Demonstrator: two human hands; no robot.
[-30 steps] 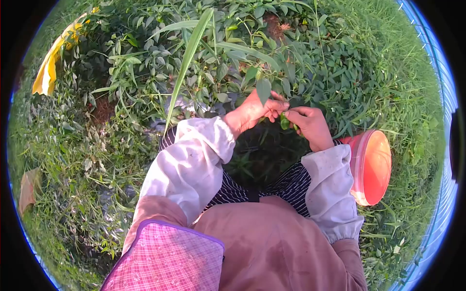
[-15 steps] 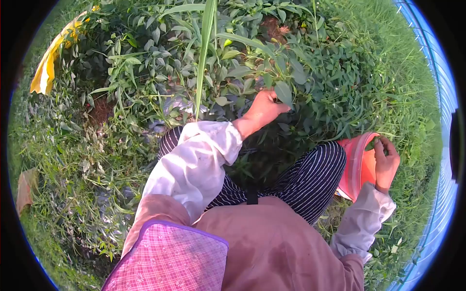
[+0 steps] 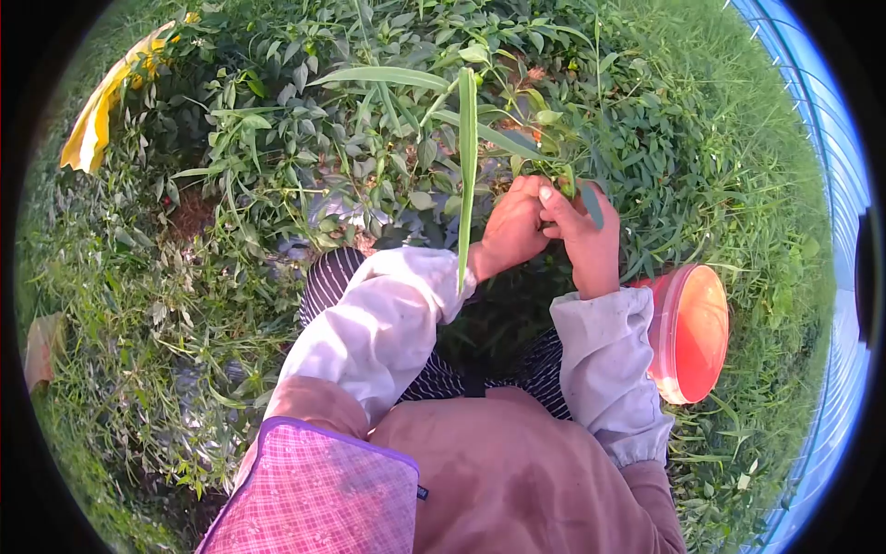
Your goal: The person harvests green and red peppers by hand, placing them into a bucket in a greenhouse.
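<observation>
Both my hands meet in the leafy green plant point(image 3: 388, 138) in front of me. My left hand point(image 3: 510, 231) is closed around a stem among the leaves. My right hand point(image 3: 583, 238) is raised beside it, touching it, with its fingertips pinching a small green pepper point(image 3: 566, 187) on the plant. White sleeves cover both forearms. A red bucket point(image 3: 661, 323) stands in the grass just right of my right elbow, its open mouth facing the camera; I cannot see what is in it.
A long grass blade point(image 3: 466, 166) hangs in front of my left wrist. A yellow sheet point(image 3: 90, 129) lies at the far left among the plants. Thick grass surrounds me, and a blue-white film wall point(image 3: 835, 185) runs along the right edge.
My right hand has come back from the bucket's mouth to the plant and now pinches a green pepper beside my left hand. My left hand shifted slightly right on the stem.
</observation>
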